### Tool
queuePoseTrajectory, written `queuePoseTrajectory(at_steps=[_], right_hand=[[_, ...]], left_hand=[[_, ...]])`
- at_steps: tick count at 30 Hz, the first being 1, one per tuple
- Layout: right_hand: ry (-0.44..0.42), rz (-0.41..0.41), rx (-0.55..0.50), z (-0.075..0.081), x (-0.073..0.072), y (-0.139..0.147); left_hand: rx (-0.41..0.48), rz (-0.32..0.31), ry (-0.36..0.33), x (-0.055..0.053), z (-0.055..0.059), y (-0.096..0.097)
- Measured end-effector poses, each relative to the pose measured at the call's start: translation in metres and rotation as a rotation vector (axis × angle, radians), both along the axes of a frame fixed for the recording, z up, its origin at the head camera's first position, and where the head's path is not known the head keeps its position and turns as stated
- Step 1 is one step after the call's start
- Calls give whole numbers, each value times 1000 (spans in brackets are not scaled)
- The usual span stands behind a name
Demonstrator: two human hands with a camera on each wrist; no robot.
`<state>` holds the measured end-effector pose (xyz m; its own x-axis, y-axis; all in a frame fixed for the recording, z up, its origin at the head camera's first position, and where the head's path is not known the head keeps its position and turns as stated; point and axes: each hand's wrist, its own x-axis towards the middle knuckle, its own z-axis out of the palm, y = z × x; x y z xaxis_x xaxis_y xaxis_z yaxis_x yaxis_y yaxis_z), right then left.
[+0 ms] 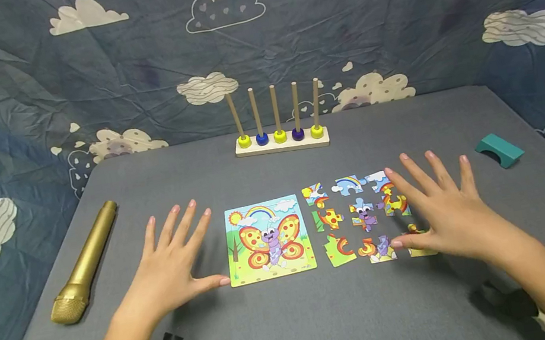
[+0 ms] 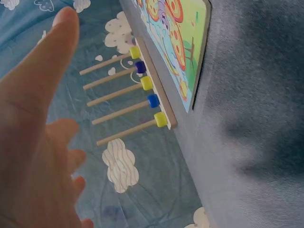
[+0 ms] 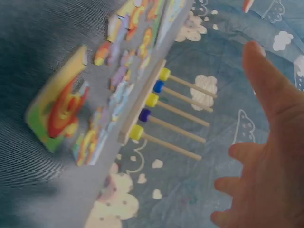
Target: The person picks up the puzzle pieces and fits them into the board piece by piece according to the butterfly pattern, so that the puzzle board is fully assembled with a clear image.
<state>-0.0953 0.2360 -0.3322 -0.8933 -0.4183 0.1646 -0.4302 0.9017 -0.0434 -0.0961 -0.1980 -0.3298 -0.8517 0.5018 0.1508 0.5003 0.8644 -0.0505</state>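
A square butterfly picture board (image 1: 269, 239) lies flat at the middle of the table. Loose jigsaw pieces (image 1: 365, 214) with the same picture are spread in rows to its right. My left hand (image 1: 173, 271) hovers at the board's left side, fingers spread, thumb tip at its lower left corner in the head view. Over the right column of pieces, my right hand (image 1: 448, 219) has its fingers spread too and hides part of them. Neither hand holds anything. In the right wrist view a corner piece (image 3: 61, 104) lies below the hand.
A wooden peg stand (image 1: 281, 143) with several upright rods, a yellow, blue or purple bead on each, stands at the back. A gold microphone (image 1: 84, 261) lies at the left. The teal arch block (image 1: 499, 150) is at the right. Cloud-patterned cloth (image 1: 281, 30) hangs behind the table.
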Motion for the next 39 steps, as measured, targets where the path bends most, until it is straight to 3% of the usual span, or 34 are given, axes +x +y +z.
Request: queuePoseTrajectory(at_steps=[4, 8, 12, 15, 18, 23, 27, 34, 39], right_hand=[[51, 78, -85, 10, -7, -5], [86, 194, -234, 18, -19, -13], [45, 275, -411, 18, -34, -25], [-20, 290, -530, 15, -46, -33], [-79, 273, -612, 9, -58, -42], [-183, 236, -722, -4, -79, -55], [-275, 231, -783, -19, -96, -62], [-407, 229, -796, -38, -110, -68], [-481, 205, -730, -52, -116, -64]], left_hand=[[38, -54, 31, -2, -3, -2], [113, -123, 85, -6, -9, -3], [237, -191, 137, -12, -21, -2], [333, -203, 136, -14, -31, 2], [433, -159, 65, -15, -41, 7], [621, -27, -144, -16, -52, 14], [685, 52, -264, -18, -60, 15], [725, 82, -387, -22, -74, 9], [730, 66, -426, -24, -79, 7]])
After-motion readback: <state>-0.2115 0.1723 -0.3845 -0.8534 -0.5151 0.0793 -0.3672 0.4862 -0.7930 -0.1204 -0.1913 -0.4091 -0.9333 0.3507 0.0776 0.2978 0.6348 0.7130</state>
